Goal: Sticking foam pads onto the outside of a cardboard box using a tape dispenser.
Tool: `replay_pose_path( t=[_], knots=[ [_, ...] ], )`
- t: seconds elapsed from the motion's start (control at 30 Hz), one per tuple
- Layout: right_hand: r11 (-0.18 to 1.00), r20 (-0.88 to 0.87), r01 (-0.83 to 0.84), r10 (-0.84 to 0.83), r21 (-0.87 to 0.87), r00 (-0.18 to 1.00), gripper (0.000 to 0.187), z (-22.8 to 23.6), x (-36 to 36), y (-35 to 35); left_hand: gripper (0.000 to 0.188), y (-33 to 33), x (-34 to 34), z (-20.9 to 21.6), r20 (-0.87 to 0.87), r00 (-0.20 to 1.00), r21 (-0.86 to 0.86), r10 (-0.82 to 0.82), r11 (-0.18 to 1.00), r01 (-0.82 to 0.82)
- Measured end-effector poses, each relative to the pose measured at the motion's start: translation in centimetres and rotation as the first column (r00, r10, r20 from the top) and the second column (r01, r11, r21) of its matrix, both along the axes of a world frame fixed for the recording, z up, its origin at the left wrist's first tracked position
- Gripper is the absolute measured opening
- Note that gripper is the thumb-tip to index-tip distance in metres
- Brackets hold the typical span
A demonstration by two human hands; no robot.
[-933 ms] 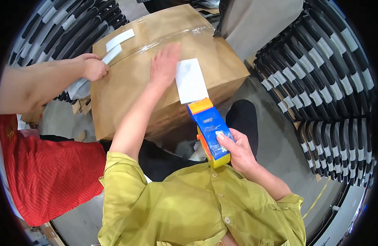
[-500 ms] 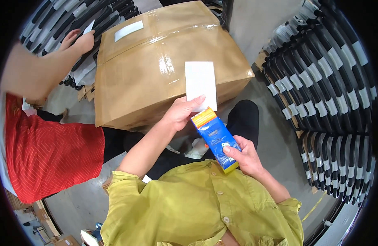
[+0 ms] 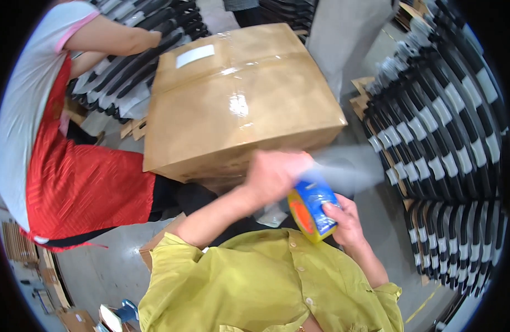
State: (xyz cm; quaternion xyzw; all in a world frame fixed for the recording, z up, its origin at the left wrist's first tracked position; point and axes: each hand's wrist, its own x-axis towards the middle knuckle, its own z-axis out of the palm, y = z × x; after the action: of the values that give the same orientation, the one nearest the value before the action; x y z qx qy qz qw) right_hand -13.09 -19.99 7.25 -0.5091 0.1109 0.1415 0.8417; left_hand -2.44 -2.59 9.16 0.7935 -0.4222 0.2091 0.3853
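My right hand (image 3: 346,221) is closed around a boxy blue package (image 3: 319,206) with yellow edges and an orange oval on its side, thumb across the face. It is tilted in front of my shirt. My left hand (image 3: 277,172) is at the package's upper end, smeared by motion, with fingers curled. A white sheet (image 3: 349,169) streaks out to the right from its fingertips. Just beyond my hands stands a large taped cardboard box (image 3: 249,99), with a white label (image 3: 195,55) flat on its top near the far left corner.
On the left, close to the box, is a co-worker in a red apron (image 3: 89,177), arms over stacked black curved parts (image 3: 127,83). More black parts with white wrapping (image 3: 432,133) stand stacked on the right. A grey pillar (image 3: 343,44) rises behind the box.
My left hand swung the white sheet from upright over to the right. The package turned, so its side with the orange oval shows. The co-worker's arms moved farther away; the view shifted.
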Motion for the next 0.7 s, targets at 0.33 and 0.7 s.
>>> replay_pose_path(
  t=[0.33,0.7],
  knots=[
    [0.984,0.033,0.154,-0.151,-0.092,0.988,0.029,0.5,0.7,-3.8,0.020,9.8,5.6,5.4,0.521,0.771,0.138,0.366,0.856,-0.499],
    [0.832,0.267,0.428,-0.349,-0.353,0.898,0.026,0.9,3.7,-6.0,0.047,23.4,16.7,-4.0,0.043,0.497,0.713,0.867,0.322,-0.623]
  ],
)
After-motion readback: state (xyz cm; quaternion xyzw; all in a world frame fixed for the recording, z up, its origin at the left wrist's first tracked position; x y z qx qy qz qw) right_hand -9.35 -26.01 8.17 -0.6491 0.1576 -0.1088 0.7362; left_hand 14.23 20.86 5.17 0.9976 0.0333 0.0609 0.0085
